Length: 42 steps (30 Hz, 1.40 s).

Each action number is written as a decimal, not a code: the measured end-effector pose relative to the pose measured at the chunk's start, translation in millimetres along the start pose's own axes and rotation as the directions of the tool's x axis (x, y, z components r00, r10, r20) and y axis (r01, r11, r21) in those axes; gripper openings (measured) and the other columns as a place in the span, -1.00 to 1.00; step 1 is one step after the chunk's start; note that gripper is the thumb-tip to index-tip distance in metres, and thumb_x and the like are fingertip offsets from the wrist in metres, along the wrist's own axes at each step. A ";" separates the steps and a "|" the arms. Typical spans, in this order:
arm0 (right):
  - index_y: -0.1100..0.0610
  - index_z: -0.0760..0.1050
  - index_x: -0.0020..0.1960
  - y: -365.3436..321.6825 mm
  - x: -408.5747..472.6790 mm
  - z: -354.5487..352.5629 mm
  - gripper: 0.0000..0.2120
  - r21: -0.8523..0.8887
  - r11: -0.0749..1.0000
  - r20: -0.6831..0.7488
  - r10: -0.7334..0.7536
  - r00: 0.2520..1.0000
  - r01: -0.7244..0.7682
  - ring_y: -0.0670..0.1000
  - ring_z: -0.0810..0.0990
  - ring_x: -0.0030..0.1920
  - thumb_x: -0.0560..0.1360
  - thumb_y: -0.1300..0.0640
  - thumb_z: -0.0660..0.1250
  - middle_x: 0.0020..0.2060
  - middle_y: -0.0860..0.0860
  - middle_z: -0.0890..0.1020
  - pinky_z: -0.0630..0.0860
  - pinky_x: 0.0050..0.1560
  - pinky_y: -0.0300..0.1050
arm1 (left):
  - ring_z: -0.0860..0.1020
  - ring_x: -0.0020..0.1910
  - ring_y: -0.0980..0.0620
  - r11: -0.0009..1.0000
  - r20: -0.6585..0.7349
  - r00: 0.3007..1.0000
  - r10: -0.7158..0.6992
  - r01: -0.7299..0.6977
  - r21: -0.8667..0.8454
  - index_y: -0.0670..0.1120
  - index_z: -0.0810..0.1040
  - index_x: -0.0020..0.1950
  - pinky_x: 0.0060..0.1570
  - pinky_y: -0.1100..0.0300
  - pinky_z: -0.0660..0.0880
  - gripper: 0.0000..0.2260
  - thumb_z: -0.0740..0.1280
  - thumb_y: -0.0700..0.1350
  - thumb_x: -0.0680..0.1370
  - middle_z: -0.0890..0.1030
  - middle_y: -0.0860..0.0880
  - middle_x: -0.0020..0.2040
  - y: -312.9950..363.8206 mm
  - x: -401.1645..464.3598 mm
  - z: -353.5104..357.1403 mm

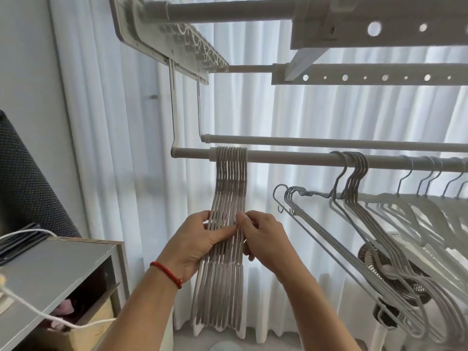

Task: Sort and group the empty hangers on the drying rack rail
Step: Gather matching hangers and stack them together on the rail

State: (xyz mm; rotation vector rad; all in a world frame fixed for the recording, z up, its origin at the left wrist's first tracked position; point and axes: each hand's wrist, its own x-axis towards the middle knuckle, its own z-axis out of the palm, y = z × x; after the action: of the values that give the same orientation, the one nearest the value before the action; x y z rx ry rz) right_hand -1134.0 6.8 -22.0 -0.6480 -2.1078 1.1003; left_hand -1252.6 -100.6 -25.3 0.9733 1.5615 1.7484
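Far left: dark mesh-textured object (pixel 22 183), can't tell what it is. Below it a grey cabinet (pixel 58 264) w/ a white cord (pixel 33 309) trailing across its top and front.

Centre: bundle of grey flat hangers (pixel 228 198), packed tight side by side, hooked over the front rail (pixel 291 158) of the drying rack near its left end, hanging straight down in front of the white curtain (pixel 114 148). Left hand (pixel 200 244), red string bracelet (pixel 167 273) at the wrist, grips the bundle's left side about mid-height, thumb laid across the front. Right hand (pixel 263 239) is just beside it on the bundle's right edge, fingers curled, pinching the outermost hangers. The two hands touch at the thumbs.

A second, thinner rail (pixel 329 141) runs behind and slightly above the front one. Overhead: rack frame w/ perforated bars (pixel 367 74).

Right: on the same front rail, well apart from the bundle, a group of white wire hangers (pixel 354 219), hooks bunched together, bodies slanting down to the right. More white hangers (pixel 430 206) farther right, spaced out. Behind them a fan (pixel 395 269), partly hidden.
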 end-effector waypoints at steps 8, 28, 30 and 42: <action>0.10 0.57 -0.10 6.1 -18.0 -34.7 -0.61 -0.293 0.956 -0.185 -0.087 0.979 0.030 0.06 0.59 -0.18 0.63 -0.16 0.15 -0.24 -0.05 0.65 0.46 -0.15 -0.02 | 0.52 0.28 -0.12 0.694 -0.289 0.933 0.215 0.062 0.717 -0.06 0.35 0.50 0.34 -0.06 0.46 -0.38 0.44 0.11 0.52 0.54 -0.13 0.31 30.6 -24.1 17.3; 0.22 0.62 -0.20 61.1 -34.1 -182.9 -0.69 -0.102 0.972 -0.145 0.195 0.970 -0.210 0.25 0.71 -0.30 0.65 0.12 0.29 -0.36 0.17 0.70 0.66 -0.08 0.29 | 0.71 -0.17 -0.08 0.966 0.070 0.995 0.066 -0.081 0.245 -0.09 0.65 0.10 -0.02 -0.10 0.66 -0.71 0.38 0.10 0.56 0.69 -0.05 -0.15 -18.5 -9.5 214.8; 0.22 0.67 -0.10 64.3 -30.1 -180.3 -0.78 0.013 0.980 -0.105 0.198 0.974 -0.198 0.25 0.74 -0.16 0.64 0.16 0.33 -0.25 0.19 0.74 0.69 -0.04 0.19 | 0.71 -0.30 -0.08 0.974 0.049 0.993 0.105 -0.113 0.197 -0.09 0.66 -0.01 -0.18 -0.05 0.69 -0.84 0.40 -0.01 0.58 0.68 -0.04 -0.17 -21.3 -9.2 211.6; 0.45 0.63 0.04 55.7 -13.3 -133.7 -0.78 0.473 0.854 0.082 0.204 0.976 -0.218 0.35 0.73 -0.06 0.60 0.25 0.38 -0.09 0.36 0.71 0.71 -0.04 0.05 | 0.73 -0.27 -0.21 0.989 0.047 0.995 0.092 -0.096 0.109 0.05 0.68 0.16 -0.17 -0.07 0.69 -0.78 0.29 -0.18 0.66 0.74 -0.17 -0.13 -14.9 -9.5 152.9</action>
State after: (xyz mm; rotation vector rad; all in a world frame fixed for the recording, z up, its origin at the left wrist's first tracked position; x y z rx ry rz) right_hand -1019.0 95.7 -16.6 -0.6266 -1.7058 1.6918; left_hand -1120.9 -21.6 -34.9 1.1476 1.6246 1.7076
